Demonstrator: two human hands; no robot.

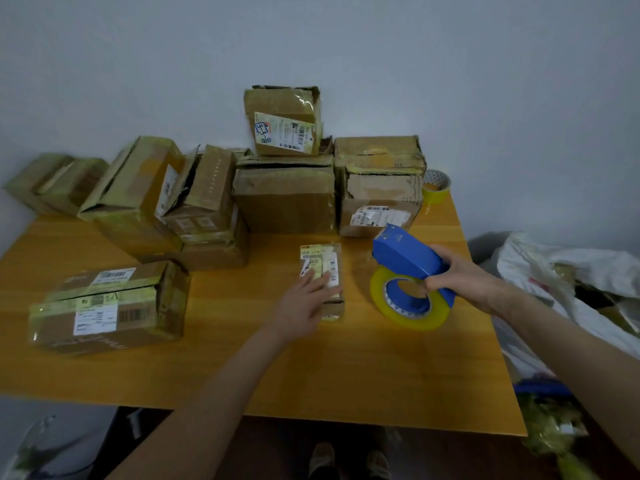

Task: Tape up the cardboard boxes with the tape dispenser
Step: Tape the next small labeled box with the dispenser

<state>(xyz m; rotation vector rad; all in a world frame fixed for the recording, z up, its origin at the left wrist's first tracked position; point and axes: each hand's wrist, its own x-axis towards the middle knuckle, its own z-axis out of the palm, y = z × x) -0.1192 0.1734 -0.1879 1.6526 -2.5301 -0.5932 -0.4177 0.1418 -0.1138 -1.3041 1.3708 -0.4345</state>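
Fingers [323, 282] of the left hand [304, 303] straight and slightly spread, laid flat on top of the small cardboard box [322, 259], toward its near end. Fingers of the right hand [464, 282] curled round the blue tape dispenser [408, 258], thumb underneath by the hub, holding it.

Dispenser just right of the small cardboard box, apart from it, toothed nose pointing up and away. Yellow tape roll [379, 299] low on the dispenser's near side. Contact between roll and wooden table [346, 368] not clear.

Small cardboard box flat on the table, labels and yellowish tape strips across its top.

- Left of the small cardboard box and well apart: a longer taped box [107, 306] with white labels.
- Behind it, against the wall: a large worn box [285, 202] with a labelled box [282, 121] stacked on top.
- Behind and to the right: two more stacked boxes [381, 202], and past them a spare tape roll [437, 188] at the table's far corner.
- Behind and to the left: a leaning cluster of taped boxes [138, 188].
- Far right, off the table: a crumpled white bag [571, 271].
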